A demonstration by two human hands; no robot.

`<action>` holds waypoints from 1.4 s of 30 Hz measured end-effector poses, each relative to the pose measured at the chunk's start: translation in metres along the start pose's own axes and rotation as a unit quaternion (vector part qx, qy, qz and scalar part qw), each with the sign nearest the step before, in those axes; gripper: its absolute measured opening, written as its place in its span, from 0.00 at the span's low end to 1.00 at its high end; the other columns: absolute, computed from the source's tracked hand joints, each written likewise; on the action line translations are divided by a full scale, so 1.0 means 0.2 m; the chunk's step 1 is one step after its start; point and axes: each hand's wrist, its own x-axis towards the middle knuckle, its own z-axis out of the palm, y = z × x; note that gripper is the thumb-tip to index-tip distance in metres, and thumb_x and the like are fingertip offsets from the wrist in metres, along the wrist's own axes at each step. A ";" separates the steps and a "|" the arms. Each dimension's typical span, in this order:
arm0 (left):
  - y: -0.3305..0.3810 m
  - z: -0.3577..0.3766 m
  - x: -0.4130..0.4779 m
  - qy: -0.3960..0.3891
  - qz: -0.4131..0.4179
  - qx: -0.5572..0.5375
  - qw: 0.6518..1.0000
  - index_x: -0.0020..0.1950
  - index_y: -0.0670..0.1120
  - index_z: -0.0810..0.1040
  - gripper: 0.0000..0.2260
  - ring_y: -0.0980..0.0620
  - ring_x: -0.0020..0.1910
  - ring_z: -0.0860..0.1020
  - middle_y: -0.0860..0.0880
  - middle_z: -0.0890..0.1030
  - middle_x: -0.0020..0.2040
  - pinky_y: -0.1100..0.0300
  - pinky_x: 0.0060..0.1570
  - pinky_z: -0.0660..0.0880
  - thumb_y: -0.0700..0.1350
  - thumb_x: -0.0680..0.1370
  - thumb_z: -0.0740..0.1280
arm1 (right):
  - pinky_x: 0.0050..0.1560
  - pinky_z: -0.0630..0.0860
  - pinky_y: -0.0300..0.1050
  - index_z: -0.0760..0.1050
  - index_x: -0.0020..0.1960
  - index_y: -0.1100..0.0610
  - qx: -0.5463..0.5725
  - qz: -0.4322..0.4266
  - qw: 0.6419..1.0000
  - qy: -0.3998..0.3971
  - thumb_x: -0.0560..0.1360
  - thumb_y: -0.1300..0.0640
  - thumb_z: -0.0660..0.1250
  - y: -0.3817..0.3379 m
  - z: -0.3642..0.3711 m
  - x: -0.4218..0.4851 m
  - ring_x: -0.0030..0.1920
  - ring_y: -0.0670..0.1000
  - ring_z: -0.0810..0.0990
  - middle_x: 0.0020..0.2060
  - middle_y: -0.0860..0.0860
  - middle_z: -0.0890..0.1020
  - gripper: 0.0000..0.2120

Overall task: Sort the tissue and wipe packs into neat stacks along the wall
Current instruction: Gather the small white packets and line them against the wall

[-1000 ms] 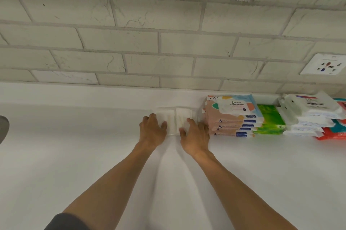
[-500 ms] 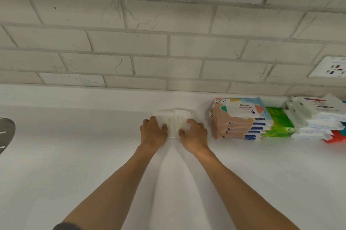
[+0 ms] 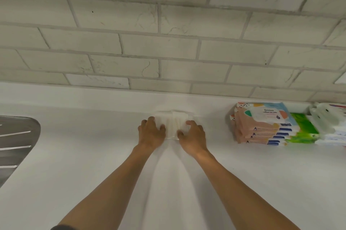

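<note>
My left fingers (image 3: 149,120) and right fingers (image 3: 191,122) are bent round the two ends of the white soft-wrapped tissue packs (image 3: 172,124), thumbs on the near face. So the left hand (image 3: 150,133) and right hand (image 3: 193,137) hold the bundle between them. It lies straight ahead of both hands, with its long axis running left to right along the grey-white brick-tiled wall (image 3: 168,46). Its far edge is against the low white kerb at the wall's foot. I cannot tell how many packs it holds.

The bundle rests on the white tabletop (image 3: 243,183), well apart from the sorted stacks to the right. I judge any closing of that gap would be a sideways slide to the right, with the right hand the nearer one.

The stack of peach wipe packs (image 3: 260,128) carries a white label on top. Its brand word and small print are too blurred to read, and the dark blue strips on the edges are no clearer. Beyond it are a bright green pack (image 3: 304,128) and a pile of white wrapped packs (image 3: 325,123). A steel drainer (image 3: 16,141) shows at far left.
</note>
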 end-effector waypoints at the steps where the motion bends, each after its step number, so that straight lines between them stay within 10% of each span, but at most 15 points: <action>1: -0.01 -0.01 0.01 0.000 -0.001 0.000 1.000 0.73 0.41 0.65 0.25 0.40 0.67 0.69 0.40 0.73 0.66 0.50 0.68 0.66 0.50 0.79 0.64 | 0.66 0.70 0.48 0.65 0.72 0.55 0.004 0.001 1.000 0.002 0.76 0.51 0.67 -0.01 0.01 0.00 0.63 0.59 0.74 0.65 0.57 0.70 0.26; 42: -0.39 -0.36 0.18 0.037 -0.008 -0.027 0.999 0.72 0.40 0.67 0.26 0.38 0.67 0.70 0.39 0.74 0.65 0.47 0.69 0.65 0.49 0.77 0.66 | 0.63 0.71 0.48 0.64 0.70 0.62 0.015 -0.014 1.000 0.011 0.78 0.52 0.65 -0.38 0.44 -0.07 0.63 0.60 0.71 0.64 0.58 0.68 0.24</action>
